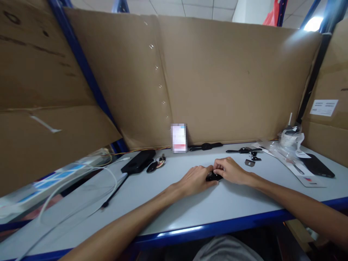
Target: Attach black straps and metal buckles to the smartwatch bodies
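Pale tabletop [190, 212]; black box [139, 162], keys [152, 166], packaging [310, 180]

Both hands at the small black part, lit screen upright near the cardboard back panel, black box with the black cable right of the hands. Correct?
One fix: the black box with the black cable lies left of the left hand and right hand, as the head view shows. The rest stands: both hands at the small black part, lit screen upright near the cardboard back panel.

Near middle surface [206, 208] passable; left hand [196, 180], right hand [230, 170] block centre. Left: black box [138, 162], cable [115, 192]. Right: plastic packaging [289, 161]. Cardboard panel [231, 79] closes far side.
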Motion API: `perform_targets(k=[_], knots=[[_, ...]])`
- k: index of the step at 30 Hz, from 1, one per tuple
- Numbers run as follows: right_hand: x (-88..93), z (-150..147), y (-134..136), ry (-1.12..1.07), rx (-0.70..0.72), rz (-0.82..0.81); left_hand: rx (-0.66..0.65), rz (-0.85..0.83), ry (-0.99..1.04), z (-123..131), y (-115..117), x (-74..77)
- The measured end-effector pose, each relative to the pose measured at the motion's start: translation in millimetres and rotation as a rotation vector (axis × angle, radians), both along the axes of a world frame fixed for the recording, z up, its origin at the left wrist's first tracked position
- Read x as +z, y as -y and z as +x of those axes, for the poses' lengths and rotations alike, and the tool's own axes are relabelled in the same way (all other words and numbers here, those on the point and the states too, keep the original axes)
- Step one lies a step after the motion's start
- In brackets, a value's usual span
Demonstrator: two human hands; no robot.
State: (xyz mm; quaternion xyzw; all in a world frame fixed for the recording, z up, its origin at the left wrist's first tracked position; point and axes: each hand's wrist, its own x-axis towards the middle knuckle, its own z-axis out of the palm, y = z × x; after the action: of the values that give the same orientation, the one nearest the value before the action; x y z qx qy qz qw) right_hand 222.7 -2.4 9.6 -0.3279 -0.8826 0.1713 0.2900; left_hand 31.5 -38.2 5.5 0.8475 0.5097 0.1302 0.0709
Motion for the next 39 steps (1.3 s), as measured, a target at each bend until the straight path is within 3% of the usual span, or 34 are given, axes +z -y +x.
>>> perform_targets(k=[4,11,22,27,35,39], knots=[[-2.2,3,-4,0.075,-0.045,0.047,-0.047,0.089,0.007,-4,0,-3.0],[-5.1,7,-5,0.214,-0.12,0.18,-0.079,0.108,-0.021,-5,-1,-4.8],[-1.0,8,-3,0.234,-0.097,0.232,-0.138,0.074,0.089,-10,-7,-3.2],[1.5,5,-1,0.134,-0.039,0.172,-0.132,0.023,0.173,-8,-7,-4.7],[-1.7,-3,-3,-0.055,-0.051,-0.148,-0.14,-0.028,0.236,-10,-8,-0.8],[-3.2,1,-7,0.022,-0.08,-0.062,-0.201,-0.114,0.336,-17,-11,0.8]])
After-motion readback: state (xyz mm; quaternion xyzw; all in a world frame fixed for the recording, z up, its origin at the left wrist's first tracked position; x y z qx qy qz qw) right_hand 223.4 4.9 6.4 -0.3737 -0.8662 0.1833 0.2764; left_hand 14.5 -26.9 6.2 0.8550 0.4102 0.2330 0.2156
